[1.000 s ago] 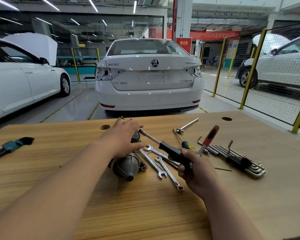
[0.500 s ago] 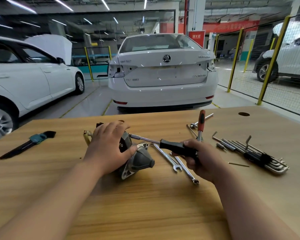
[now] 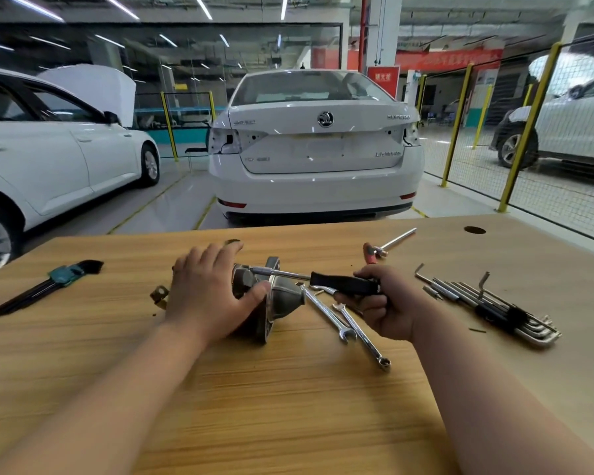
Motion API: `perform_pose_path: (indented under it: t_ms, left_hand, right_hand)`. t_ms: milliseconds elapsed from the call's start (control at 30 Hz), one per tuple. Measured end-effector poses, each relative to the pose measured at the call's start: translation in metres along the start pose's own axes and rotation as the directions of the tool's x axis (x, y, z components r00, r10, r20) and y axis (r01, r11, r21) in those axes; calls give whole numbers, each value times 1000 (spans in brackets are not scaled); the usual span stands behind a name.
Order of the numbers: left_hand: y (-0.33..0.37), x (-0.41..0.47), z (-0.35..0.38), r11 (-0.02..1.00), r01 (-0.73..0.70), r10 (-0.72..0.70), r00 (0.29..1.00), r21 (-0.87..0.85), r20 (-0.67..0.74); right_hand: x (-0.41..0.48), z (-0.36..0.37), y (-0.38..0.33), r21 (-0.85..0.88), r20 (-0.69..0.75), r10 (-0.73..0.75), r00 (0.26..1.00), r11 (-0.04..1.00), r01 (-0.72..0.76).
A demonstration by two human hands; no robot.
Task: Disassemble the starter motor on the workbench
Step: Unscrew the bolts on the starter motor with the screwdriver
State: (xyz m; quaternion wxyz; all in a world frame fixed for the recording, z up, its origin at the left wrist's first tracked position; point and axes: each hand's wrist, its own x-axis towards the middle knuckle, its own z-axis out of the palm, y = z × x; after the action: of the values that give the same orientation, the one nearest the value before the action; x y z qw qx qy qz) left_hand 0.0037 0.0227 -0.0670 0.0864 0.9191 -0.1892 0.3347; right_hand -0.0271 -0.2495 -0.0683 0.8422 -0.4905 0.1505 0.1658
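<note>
The driver [image 3: 343,283] now sits on the starter motor [image 3: 283,299]. Left fingers [image 3: 203,260] clasp it, right fingers [image 3: 355,298] grip the driver; loosening likely follows

The wooden workbench [image 3: 288,423] stands in a car workshop with a glossy grey floor [image 3: 182,204] marked by yellow lines. A white saloon [image 3: 316,159] is parked tail-on just beyond the bench. Another white car [image 3: 48,156] sits to the left, its bonnet [image 3: 93,87] raised. A yellow-posted mesh fence [image 3: 528,132] runs down the right with a third car [image 3: 576,125] behind it. Strip lights [image 3: 203,6] line the ceiling, and a white pillar [image 3: 384,32] carries a red sign [image 3: 383,77].
</note>
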Motion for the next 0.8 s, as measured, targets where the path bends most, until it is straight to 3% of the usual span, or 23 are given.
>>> perform_pose_path:
  t_ms: [67, 167, 433, 667, 800]
  left_hand:
    - [-10, 18, -8, 997, -82, 82, 995, -7, 62]
    - [-10, 26, -7, 993, -107, 97, 982, 52, 164]
    - [-9, 22, 0, 995, -87, 82, 992, 47, 95]
    - [-7, 22, -1, 996, -85, 81, 991, 29, 109]
    - [-7, 21, -4, 996, -85, 84, 990, 0, 113]
  right_hand:
    - [4, -3, -2, -23, 8, 34, 999, 999, -34]
    - [10, -8, -7, -100, 56, 30, 998, 995, -24]
    - [14, -13, -15, -281, 175, -208, 962, 926, 251]
    - [3, -13, -17, -483, 287, -378, 880, 737, 474]
    - [-3, -14, -14, -619, 330, -485, 810, 537, 573]
